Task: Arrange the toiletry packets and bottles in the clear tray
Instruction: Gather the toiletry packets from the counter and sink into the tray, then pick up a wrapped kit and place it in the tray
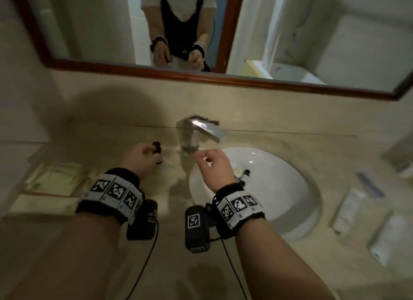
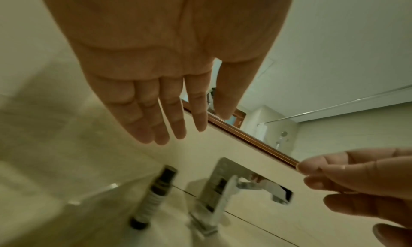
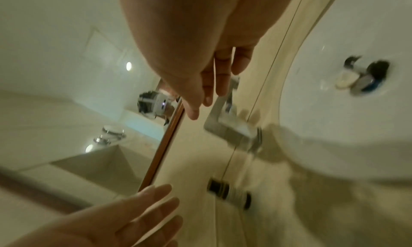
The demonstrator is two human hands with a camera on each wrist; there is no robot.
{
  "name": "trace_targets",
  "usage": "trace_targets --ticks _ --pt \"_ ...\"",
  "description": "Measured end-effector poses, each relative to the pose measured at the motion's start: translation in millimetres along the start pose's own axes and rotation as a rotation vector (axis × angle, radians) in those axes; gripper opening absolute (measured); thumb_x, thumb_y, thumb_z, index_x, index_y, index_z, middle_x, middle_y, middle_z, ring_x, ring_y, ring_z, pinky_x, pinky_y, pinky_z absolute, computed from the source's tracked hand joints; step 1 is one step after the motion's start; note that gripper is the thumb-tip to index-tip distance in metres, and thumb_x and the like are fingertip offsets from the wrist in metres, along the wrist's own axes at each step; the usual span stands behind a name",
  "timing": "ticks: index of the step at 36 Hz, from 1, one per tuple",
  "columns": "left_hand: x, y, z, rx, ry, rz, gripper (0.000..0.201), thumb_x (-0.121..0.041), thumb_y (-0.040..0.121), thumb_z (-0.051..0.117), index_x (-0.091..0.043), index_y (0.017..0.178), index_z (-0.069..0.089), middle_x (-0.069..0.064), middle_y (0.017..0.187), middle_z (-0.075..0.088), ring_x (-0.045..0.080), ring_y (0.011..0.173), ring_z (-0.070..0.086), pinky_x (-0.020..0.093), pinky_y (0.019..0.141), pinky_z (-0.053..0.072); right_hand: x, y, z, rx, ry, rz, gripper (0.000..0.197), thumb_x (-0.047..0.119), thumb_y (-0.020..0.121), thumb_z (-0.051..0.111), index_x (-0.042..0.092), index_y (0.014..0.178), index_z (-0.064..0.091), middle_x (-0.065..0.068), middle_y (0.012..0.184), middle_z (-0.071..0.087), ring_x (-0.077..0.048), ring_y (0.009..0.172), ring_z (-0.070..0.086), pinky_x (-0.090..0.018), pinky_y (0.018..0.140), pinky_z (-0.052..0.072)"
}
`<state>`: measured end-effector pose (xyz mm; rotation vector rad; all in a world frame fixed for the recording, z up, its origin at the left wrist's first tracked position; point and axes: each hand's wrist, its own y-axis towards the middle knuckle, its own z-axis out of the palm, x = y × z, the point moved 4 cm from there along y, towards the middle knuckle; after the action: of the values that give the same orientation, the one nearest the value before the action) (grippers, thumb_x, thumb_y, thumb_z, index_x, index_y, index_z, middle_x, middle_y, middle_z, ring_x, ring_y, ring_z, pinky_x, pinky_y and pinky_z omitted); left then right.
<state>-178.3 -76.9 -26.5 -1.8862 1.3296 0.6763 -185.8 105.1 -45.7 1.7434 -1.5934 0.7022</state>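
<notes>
Dark-capped bottle (image 1: 157,152) upright beside faucet (image 1: 196,133), cap uppermost; both hands empty, fingers loose.

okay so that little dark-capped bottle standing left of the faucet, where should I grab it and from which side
Pinch the pale body just below the dark cap of the small bottle, coming from the left with the left hand, which hovers open nearest it. It stands upright and slender, and the faucet crowds its right side.

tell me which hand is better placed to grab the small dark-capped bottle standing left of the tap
Left. The left hand is open beside the bottle; the right hand hangs over the sink edge, past the tap.
</notes>
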Motion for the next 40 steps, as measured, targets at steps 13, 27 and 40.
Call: trace_targets --ticks 13,27,40 --pt "-101 -6 145 0.16 0.119 0.214 0.037 -0.021 0.093 0.053 -0.01 0.128 0.054 0.009 0.132 0.056 0.025 0.121 0.052 0.031 0.098 0.04 -116 -13 -135 -0.232 0.05 0.3 0.018 0.022 0.09 0.053 0.023 0.097 0.07 -0.002 0.118 0.06 -0.021 0.113 0.053 -0.041 0.103 0.041" --pt "-172 -18 315 0.331 0.223 0.25 0.032 -0.025 0.094 0.052 -0.014 0.123 0.057 0.003 0.13 0.056 0.023 0.12 0.053 0.03 0.103 0.038 -285 -61 -260 -0.349 -0.071 0.808 0.044 0.031 0.088 0.055 0.023 0.13 0.046 -0.01 0.139 0.037 -0.032 0.126 0.041 -0.038 0.104 0.036" --pt "-200 -14 378 0.338 0.384 0.209 0.031 -0.031 0.092 0.051 -0.024 0.122 0.057 -0.002 0.131 0.056 0.019 0.119 0.054 0.03 0.1 0.039 -357 -39 -314 -0.314 -0.122 0.875 0.062 0.036 0.088 0.057 0.022 0.142 0.029 -0.013 0.147 0.026 -0.034 0.135 0.028 -0.041 0.11 0.027"
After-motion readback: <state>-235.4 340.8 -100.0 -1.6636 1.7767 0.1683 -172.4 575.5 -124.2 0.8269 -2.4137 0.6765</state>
